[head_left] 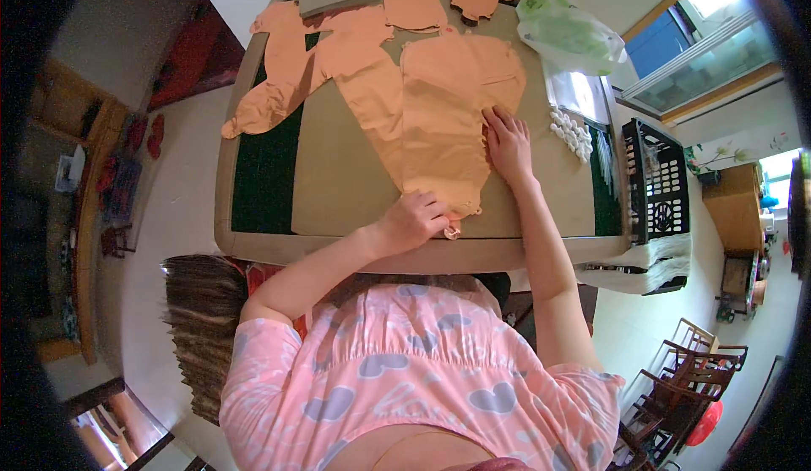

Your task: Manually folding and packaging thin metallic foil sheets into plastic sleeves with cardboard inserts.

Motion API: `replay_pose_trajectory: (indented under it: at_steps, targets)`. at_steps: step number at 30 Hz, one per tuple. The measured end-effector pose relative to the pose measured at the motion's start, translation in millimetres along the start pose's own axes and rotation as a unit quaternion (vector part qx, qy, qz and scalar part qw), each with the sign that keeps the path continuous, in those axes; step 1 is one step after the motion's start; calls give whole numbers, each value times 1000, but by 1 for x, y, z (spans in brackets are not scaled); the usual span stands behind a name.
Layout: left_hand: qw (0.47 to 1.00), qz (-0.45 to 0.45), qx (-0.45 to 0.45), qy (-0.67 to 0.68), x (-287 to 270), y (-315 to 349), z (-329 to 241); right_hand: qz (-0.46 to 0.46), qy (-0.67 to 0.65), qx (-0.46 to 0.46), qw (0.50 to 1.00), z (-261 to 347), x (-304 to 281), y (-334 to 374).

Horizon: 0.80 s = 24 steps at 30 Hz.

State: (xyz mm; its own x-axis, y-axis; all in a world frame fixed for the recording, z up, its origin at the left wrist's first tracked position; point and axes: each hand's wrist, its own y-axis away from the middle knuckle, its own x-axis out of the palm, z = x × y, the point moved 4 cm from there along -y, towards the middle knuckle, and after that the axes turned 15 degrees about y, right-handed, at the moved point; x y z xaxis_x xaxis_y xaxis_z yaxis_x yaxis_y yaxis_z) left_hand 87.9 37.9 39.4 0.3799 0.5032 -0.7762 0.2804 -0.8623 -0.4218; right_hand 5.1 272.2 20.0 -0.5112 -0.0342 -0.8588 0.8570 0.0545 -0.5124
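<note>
A long orange fabric piece (443, 125) lies flat on the tan board (338, 184) covering the table. My left hand (414, 220) grips the fabric's near, narrow end by the table's front edge. My right hand (507, 143) presses flat, fingers spread, on the fabric's right edge. More orange fabric pieces (296, 57) overlap at the table's far left and back.
A clear plastic bag with green contents (566, 32) sits at the back right. Small white pieces (573, 131) lie near the right edge. A black crate (655, 184) stands beside the table on the right. Wooden chairs (684, 370) are at the lower right.
</note>
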Motion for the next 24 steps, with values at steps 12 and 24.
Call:
replay_pose_trajectory:
  at_steps: [12, 24]
  targets:
    - [985, -125, -74, 87, -7, 12, 1, 4, -19, 12, 1000, -2, 3, 1]
    - [982, -130, -79, 115, -9, 17, 4, 60, 47, 18, 997, 3, 5, -3]
